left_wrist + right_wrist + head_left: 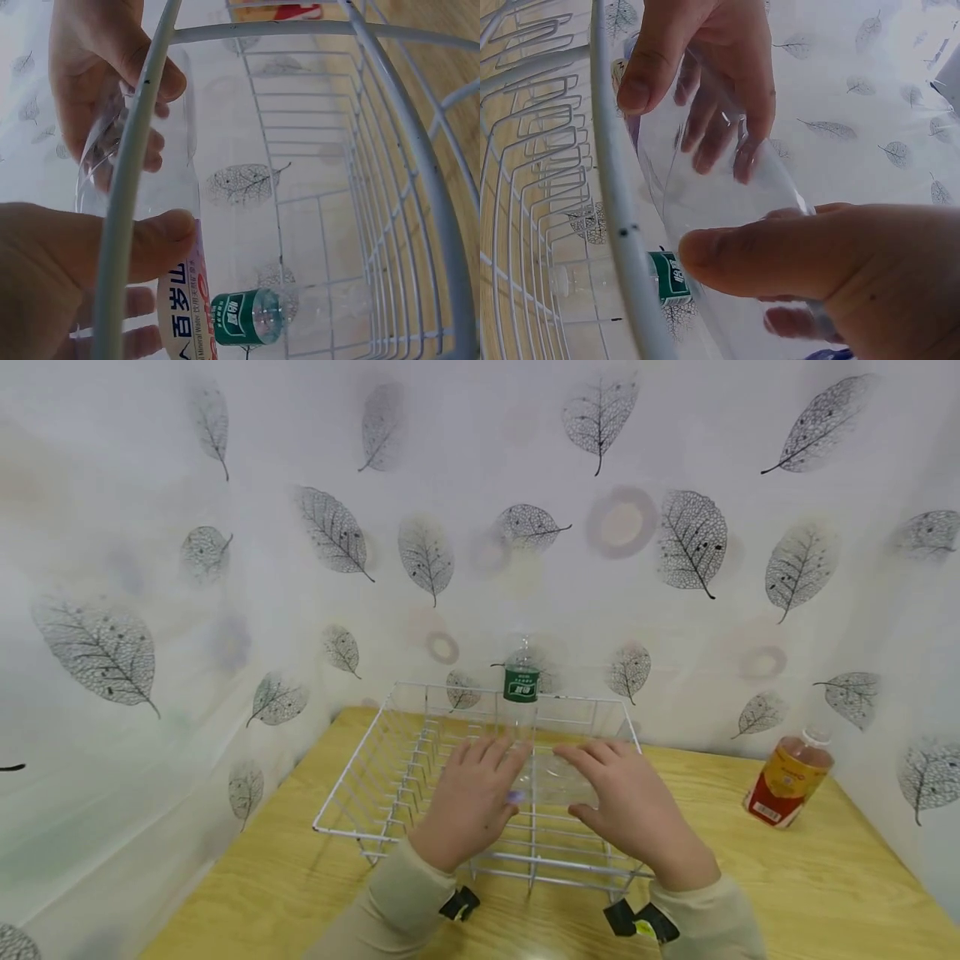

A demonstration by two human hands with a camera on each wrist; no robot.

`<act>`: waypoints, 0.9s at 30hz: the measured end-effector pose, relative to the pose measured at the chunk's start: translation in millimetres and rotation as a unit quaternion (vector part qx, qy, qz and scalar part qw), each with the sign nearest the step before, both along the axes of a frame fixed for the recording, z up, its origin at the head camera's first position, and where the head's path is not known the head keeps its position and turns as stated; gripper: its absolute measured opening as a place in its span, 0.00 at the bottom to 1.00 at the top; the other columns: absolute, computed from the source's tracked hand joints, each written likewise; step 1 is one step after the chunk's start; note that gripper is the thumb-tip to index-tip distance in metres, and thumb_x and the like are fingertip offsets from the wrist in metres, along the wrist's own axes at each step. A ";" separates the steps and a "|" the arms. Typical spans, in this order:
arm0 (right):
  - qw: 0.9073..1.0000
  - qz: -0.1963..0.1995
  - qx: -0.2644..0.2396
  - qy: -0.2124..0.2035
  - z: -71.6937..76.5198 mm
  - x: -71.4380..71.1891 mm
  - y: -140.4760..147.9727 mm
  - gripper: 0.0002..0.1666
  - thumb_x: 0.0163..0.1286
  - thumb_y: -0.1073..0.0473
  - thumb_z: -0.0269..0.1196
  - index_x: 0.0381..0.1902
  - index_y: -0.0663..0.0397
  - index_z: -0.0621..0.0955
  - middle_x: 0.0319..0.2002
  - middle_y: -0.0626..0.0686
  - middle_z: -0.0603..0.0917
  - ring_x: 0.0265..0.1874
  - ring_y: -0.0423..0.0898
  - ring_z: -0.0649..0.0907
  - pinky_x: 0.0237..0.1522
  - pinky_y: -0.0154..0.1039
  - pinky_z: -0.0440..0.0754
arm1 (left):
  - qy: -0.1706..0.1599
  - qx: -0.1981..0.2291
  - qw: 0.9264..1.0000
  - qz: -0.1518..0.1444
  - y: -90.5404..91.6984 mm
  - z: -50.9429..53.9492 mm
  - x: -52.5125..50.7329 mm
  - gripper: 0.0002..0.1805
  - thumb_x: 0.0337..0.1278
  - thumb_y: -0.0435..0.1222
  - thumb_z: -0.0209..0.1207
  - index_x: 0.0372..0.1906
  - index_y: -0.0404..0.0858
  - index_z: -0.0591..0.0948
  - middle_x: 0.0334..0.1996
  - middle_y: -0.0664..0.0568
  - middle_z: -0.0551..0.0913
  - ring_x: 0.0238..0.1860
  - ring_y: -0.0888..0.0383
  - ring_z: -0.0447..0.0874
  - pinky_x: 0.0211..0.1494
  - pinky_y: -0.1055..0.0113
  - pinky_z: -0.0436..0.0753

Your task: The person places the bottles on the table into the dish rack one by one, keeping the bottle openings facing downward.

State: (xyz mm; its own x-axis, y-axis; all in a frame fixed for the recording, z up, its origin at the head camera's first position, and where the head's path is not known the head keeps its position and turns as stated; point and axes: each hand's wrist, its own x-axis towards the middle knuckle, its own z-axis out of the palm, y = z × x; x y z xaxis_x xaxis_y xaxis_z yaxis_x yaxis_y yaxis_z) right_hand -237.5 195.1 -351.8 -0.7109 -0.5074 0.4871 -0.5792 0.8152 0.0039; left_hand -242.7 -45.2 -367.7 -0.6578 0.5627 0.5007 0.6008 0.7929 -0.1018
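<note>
A large clear plastic bottle [558, 777] lies sideways between my hands, above the white wire rack [360, 835]. My left hand [468, 797] grips one end, its thumb over the printed label [184, 307]. The other end is held by my right hand [630, 806], whose thumb [735, 255] presses on the clear plastic [727, 195]. Behind it, a clear bottle with a green label [521, 685] stands at the rack's far side. That green label reads upside down in the head view, and the bottle's white cap [560, 281] points toward the rack's base.
The rack rests on a wood-grain table [300, 868]. On the right stands a bottle with a red and yellow label [789, 777]. A leaf-patterned curtain [480, 485] encloses the back and sides. The rack's front rim [555, 860] passes near both wrists.
</note>
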 end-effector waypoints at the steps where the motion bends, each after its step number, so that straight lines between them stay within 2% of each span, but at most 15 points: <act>1: 1.000 0.002 0.000 0.002 -0.6 0.2 -0.5 0.47 0.47 0.52 0.83 0.66 0.48 0.79 0.54 0.51 0.83 0.55 0.57 0.78 0.57 0.57 0.78 | -0.001 0.000 1.000 0.000 0.1 -0.5 0.3 0.41 0.58 0.49 0.71 0.74 0.45 0.68 0.66 0.48 0.75 0.65 0.47 0.74 0.68 0.46 0.71; 5: 1.000 0.007 -0.002 -0.005 -2.8 0.6 -2.2 0.47 0.47 0.52 0.83 0.66 0.48 0.78 0.54 0.51 0.82 0.55 0.56 0.78 0.58 0.55 0.78 | 0.000 -0.006 1.000 -0.002 -1.5 -2.2 0.7 0.39 0.59 0.49 0.70 0.73 0.45 0.70 0.59 0.52 0.80 0.60 0.50 0.78 0.64 0.49 0.76; 11: 0.999 0.016 -0.034 -0.037 -1.0 2.2 -1.5 0.45 0.51 0.52 0.81 0.67 0.49 0.78 0.58 0.52 0.80 0.59 0.56 0.76 0.61 0.57 0.76 | 0.000 -0.026 1.000 0.000 -4.4 -2.4 -1.0 0.40 0.59 0.52 0.69 0.73 0.46 0.69 0.59 0.52 0.79 0.59 0.50 0.78 0.61 0.51 0.78; 18: 0.993 0.034 -0.088 -0.069 6.7 5.4 5.8 0.41 0.58 0.51 0.78 0.68 0.48 0.77 0.63 0.54 0.77 0.62 0.56 0.75 0.61 0.59 0.76 | -0.021 -0.028 0.999 -0.005 -4.5 1.1 -0.2 0.40 0.62 0.52 0.67 0.75 0.45 0.66 0.61 0.51 0.78 0.60 0.51 0.77 0.61 0.51 0.77; 22: 0.987 0.041 -0.120 -0.098 8.6 5.0 11.5 0.40 0.62 0.50 0.76 0.70 0.47 0.74 0.65 0.53 0.74 0.63 0.55 0.74 0.60 0.59 0.77 | -0.026 -0.025 0.999 -0.006 -4.4 1.5 1.3 0.40 0.63 0.51 0.67 0.75 0.45 0.66 0.61 0.50 0.77 0.60 0.50 0.76 0.61 0.51 0.76; 27: 0.973 0.051 -0.182 -0.131 10.0 4.6 22.1 0.44 0.65 0.47 0.73 0.75 0.41 0.68 0.69 0.52 0.70 0.66 0.57 0.72 0.60 0.65 0.75 | -0.039 -0.008 0.999 -0.011 -4.0 1.1 1.6 0.39 0.63 0.49 0.67 0.75 0.44 0.64 0.62 0.49 0.77 0.61 0.49 0.76 0.62 0.49 0.76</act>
State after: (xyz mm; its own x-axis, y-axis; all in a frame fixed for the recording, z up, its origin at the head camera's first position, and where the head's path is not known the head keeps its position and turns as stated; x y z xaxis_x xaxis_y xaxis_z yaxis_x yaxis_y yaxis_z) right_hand -232.9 217.2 -341.8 -0.7905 -0.4090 0.4560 -0.5986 0.6735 -0.4337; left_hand -241.2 -49.2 -366.5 -0.6819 0.5858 0.4381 0.6252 0.7776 -0.0666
